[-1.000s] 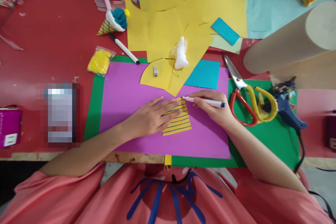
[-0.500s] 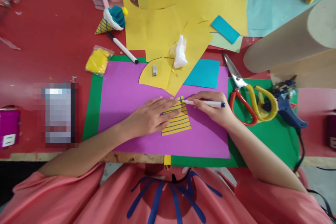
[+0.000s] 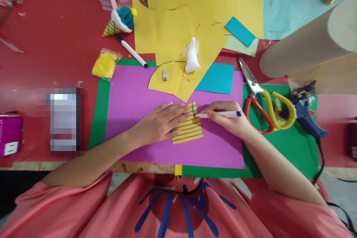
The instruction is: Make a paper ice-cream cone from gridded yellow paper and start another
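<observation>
My left hand [image 3: 160, 122] lies flat with fingers stretched over the left part of a yellow piece of paper [image 3: 192, 132] marked with several dark blue lines. That piece rests on a purple sheet [image 3: 134, 95]. In my right hand [image 3: 230, 119] is a white marker [image 3: 220, 114] with a blue end, held in a pinch. The marker's tip touches the yellow piece near its upper right edge, where a short crossing line shows. Above the piece lies a yellow cut-out [image 3: 166, 81] with a small marker cap [image 3: 165, 75] on it.
Scissors [image 3: 253, 85] and a blue glue gun [image 3: 305, 115] lie on the right, below a large pale cylinder [image 3: 306, 41]. To the left are a bag of yellow clay [image 3: 105, 65], a capped marker [image 3: 134, 54], an ice-cream-cone ornament [image 3: 121, 20] and a blurred-out phone [image 3: 63, 121].
My right hand has moved the marker tip slightly down along the yellow piece, and the blue crossing line is longer. My left hand has stayed in place.
</observation>
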Tool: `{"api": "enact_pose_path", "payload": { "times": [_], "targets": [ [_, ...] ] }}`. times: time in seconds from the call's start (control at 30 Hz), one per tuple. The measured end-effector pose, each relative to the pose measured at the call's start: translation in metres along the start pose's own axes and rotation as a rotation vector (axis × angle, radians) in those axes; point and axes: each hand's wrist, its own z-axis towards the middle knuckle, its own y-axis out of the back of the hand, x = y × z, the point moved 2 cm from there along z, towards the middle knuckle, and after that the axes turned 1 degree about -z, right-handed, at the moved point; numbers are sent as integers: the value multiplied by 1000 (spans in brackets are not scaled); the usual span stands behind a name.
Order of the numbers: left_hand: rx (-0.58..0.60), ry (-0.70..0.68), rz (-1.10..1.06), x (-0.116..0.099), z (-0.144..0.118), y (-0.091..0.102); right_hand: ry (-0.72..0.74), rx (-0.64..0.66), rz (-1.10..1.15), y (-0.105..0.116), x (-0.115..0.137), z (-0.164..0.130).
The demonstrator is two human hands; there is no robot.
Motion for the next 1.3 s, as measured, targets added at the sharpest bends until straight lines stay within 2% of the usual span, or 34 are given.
{"api": "enact_pose_path", "payload": {
  "times": [0.67,1.3],
  "targets": [
    [8,2,22,1,0,-2,-74,186,37,-1,5,-5],
    [-9,5,-10,1,0,-2,-32,364,53,0,6,-7]
  ]
}}
